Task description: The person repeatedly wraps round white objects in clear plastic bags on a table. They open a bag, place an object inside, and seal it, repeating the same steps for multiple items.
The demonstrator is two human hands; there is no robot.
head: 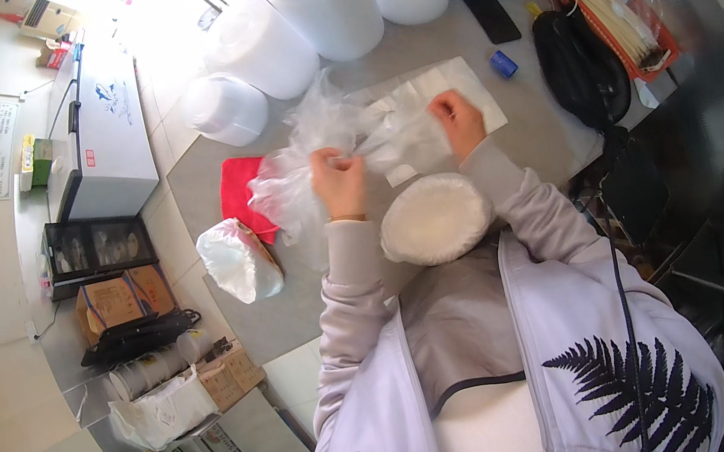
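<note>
Both hands are over a grey tabletop (305, 314), at a bunch of thin clear plastic bags. My left hand (338, 180) pinches the gathered plastic bags (297, 179). My right hand (459, 122) has its fingers closed at the right edge of the plastic, over a flat white bag stack (475, 88). Just below the hands, close to my body, is a round container wrapped in whitish plastic (436, 219). A red cloth or pouch (234, 193) lies left of the plastic bags, and an open white plastic-lined container (231, 262) stands beside it.
Stacks of white plastic tubs (326, 9) stand at the table's far edge. To the right are a black phone (490, 15), a blue roll (504, 64), a black bag (579, 64) and an orange basket of wooden sticks (603, 13). A chest freezer (109, 132) stands left.
</note>
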